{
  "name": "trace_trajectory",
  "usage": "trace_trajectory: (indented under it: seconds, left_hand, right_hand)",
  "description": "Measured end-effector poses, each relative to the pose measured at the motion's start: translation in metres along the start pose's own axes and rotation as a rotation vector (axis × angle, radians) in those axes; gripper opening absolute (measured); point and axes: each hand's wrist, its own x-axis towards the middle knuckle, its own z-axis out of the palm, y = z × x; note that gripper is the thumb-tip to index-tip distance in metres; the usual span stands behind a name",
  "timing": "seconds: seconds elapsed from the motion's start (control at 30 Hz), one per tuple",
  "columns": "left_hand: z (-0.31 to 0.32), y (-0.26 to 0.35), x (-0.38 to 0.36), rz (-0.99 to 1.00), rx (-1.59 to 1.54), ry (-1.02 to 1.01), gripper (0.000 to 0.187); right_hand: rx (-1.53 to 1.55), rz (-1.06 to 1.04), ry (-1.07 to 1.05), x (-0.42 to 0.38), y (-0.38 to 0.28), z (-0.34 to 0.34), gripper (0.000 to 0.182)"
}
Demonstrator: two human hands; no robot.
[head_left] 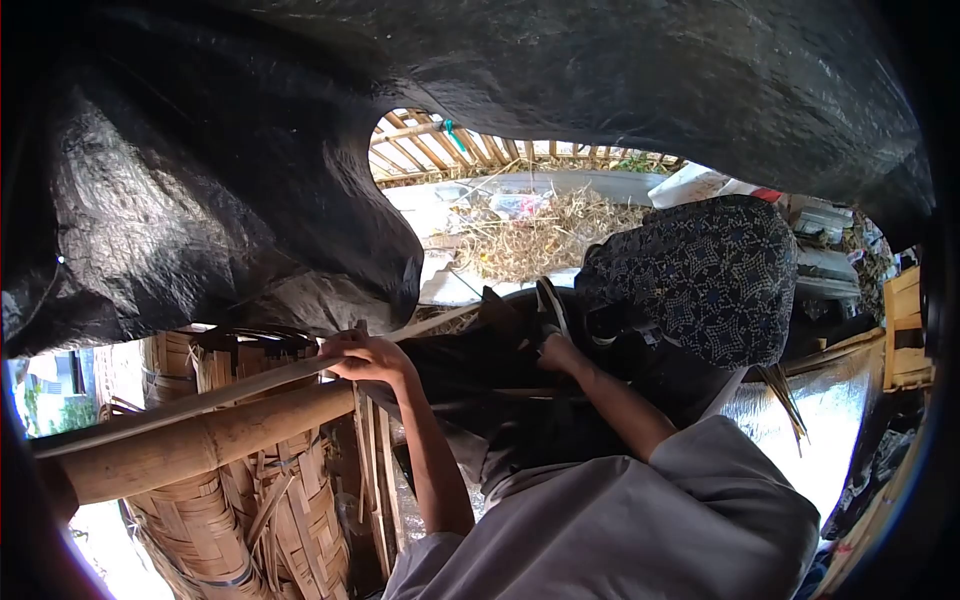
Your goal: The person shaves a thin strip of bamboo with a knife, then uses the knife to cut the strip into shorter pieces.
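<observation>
My left hand [365, 357] is closed around a long, flat bamboo strip [230, 382]. The strip slants from the lower left, past the hand, toward my lap. My right hand [558, 353], over the dark cloth on my lap [480, 390], is wrapped around a knife [552, 305] with a narrow blade pointing away from me. Its handle is mostly hidden by my fingers. Just below the strip on the left runs a thick bamboo pole [200, 440].
Black plastic sheeting [200, 200] hangs overhead and at left. Woven bamboo baskets [225, 520] stand at lower left. Ahead lie dry shavings [550, 230] before a bamboo fence [440, 150]. A dark patterned cloth shape [700, 275] is close on the right.
</observation>
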Motion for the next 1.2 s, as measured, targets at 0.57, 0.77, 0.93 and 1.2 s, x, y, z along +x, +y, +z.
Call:
trace_trajectory:
  seconds: [0.57,0.77,0.93,1.2]
  left_hand:
    - [-0.016,-0.012,0.000,0.001,-0.120,-0.023,0.025]
    - [-0.020,-0.020,0.007,-0.099,-0.242,-0.026,0.022]
    - [-0.024,-0.022,0.014,-0.150,-0.245,0.000,0.031]
    - [-0.026,-0.012,0.023,-0.245,-0.302,-0.274,0.044]
  right_hand:
    - [0.073,0.004,0.102,-0.015,-0.010,-0.023,0.028]
    - [0.076,0.230,0.067,-0.018,-0.033,-0.042,0.032]
    - [0.143,0.013,0.230,0.003,-0.040,-0.037,0.028]
    - [0.192,-0.075,0.265,0.007,-0.037,-0.033,0.020]
